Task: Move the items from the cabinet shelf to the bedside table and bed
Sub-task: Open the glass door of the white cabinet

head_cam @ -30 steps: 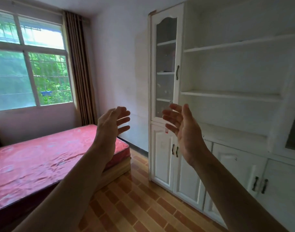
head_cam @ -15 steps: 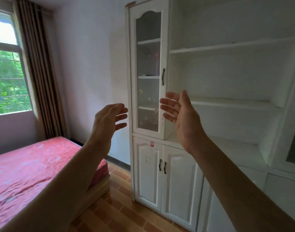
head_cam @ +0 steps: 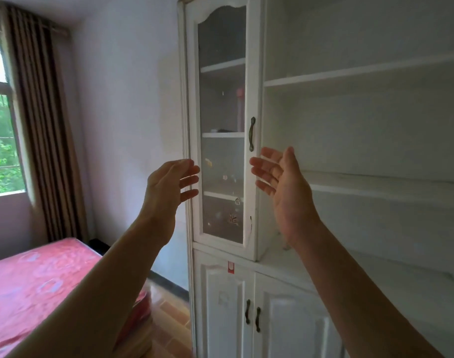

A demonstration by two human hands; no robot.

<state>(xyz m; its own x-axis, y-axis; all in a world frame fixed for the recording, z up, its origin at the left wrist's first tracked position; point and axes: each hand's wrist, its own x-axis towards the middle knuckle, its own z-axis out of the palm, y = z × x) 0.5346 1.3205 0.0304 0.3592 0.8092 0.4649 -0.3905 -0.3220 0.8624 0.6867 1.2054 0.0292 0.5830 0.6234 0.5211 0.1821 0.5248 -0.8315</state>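
A tall white cabinet (head_cam: pixel 349 120) fills the right side, with a shut glass door (head_cam: pixel 222 125) and a dark handle (head_cam: pixel 251 134). Behind the glass a pink-topped bottle (head_cam: pixel 240 109) stands on a shelf, with a dark flat item (head_cam: pixel 222 130) beside it. My left hand (head_cam: pixel 166 192) is raised in front of the door's left edge, fingers apart, holding nothing. My right hand (head_cam: pixel 285 187) is raised just right of the door, below the handle, palm inward, fingers spread and empty. The bed (head_cam: pixel 35 285) with a red cover lies at lower left. No bedside table is visible.
The open shelves (head_cam: pixel 362 73) right of the glass door look bare. Two lower cabinet doors (head_cam: pixel 251 316) with dark handles are shut. A window (head_cam: pixel 1 140) and brown curtain (head_cam: pixel 45 130) stand at the left. Tiled floor (head_cam: pixel 169 319) runs between bed and cabinet.
The view has turned right and moved closer to the cabinet; the window and bed slid left. Both hands stay raised and open, now framing the glass door.
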